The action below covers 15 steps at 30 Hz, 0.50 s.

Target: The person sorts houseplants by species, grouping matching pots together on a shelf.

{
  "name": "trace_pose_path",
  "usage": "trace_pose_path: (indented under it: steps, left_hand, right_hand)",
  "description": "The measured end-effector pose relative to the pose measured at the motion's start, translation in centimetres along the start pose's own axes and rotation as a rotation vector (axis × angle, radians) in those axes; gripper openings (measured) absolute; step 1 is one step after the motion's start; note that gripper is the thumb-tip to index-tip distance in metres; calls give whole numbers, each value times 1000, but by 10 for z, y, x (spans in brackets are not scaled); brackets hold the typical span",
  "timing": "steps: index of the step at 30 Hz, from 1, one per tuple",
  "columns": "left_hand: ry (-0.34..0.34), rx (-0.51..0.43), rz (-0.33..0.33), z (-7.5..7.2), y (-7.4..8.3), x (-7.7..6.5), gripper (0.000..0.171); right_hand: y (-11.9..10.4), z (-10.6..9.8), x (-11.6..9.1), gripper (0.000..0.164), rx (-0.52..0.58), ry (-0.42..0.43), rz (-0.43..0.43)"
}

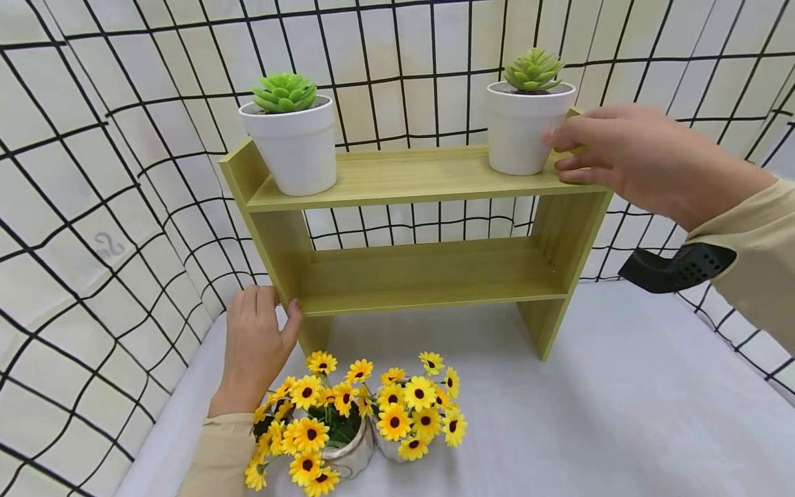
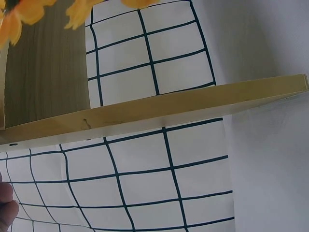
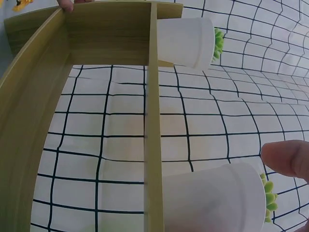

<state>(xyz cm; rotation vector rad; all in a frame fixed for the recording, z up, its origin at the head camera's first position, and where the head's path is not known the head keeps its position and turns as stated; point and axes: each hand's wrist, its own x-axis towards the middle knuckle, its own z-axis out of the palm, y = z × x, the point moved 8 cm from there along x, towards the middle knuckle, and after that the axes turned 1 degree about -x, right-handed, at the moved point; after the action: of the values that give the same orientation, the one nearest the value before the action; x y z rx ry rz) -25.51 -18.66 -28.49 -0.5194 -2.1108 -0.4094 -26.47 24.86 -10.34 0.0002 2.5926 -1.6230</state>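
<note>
White tabletop (image 1: 621,386), black-gridded walls (image 1: 410,103) — left fingers (image 1: 250,300) gripping shelf (image 1: 428,276) side; right fingers (image 1: 574,134) loosely spread — beside pot (image 1: 518,134).

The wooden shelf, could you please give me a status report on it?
Shelf upright, left hand touching its left side. Right hand beside right succulent pot on top, contact unclear. Potted sunflowers stand in front.

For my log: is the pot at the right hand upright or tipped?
Upright: the pot stands on the top shelf, succulent uppermost.

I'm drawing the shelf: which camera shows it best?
The head view, because nearly the whole shelf fits in. The left wrist view shows only a part; the right wrist view shows it sideways and cut off.
</note>
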Motion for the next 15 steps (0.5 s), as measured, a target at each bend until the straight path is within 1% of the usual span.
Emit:
trace_pose_path:
  steps: [3,6,8,10,11,15]
  left_hand:
    - [3,-1,-3,0,0,-1,22]
    - [4,0,-5,0,0,-2,22]
    - [2,0,-6,1,-1,-2,22]
    - [-3,3,-6,2,-2,-2,23]
    - [-8,6,-6,2,-2,-2,23]
    - [-7,8,-3,3,-3,-1,24]
  right_hand:
    - [4,2,-6,51,-25,-2,-22]
    - [10,0,-10,53,-23,12,-43]
    - [14,-2,-12,50,23,19,-87]
    - [18,-5,-16,46,106,26,-149]
    - [20,-5,-18,44,113,30,-179]
    - [30,-1,-27,40,210,38,-243]
